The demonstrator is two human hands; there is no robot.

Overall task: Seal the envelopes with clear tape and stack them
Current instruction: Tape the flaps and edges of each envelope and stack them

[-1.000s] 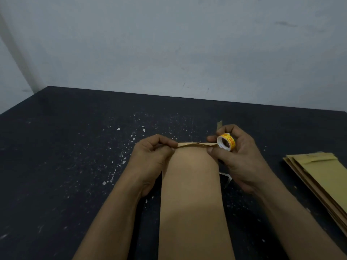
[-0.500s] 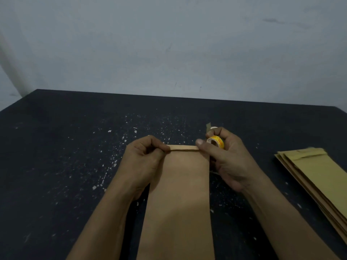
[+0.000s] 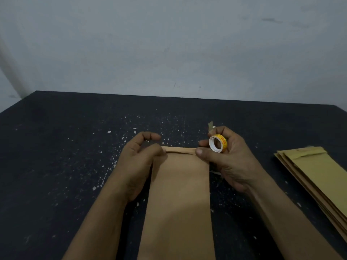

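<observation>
Since the earlier frame the left hand [image 3: 137, 162] had lifted its forefinger; loosely open, only its thumb touched the left end of the flap [image 3: 179, 150]. The brown envelope [image 3: 178, 194] lay on the dark surface [image 3: 56, 166] between both hands, its long axis running away and the flap farthest. The right hand [image 3: 232, 164] gripped the tape roll [image 3: 217, 143], its thumb on the other end of the flap. A stack of envelopes [image 3: 315, 169] lay well to the right.

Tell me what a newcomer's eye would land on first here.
The bright yellow-and-white tape roll stands out, gripped in the right hand just right of centre. Beside it a long brown envelope lies on the black speckled table, the left hand at its top left corner. A stack of envelopes sits at the right edge.
</observation>
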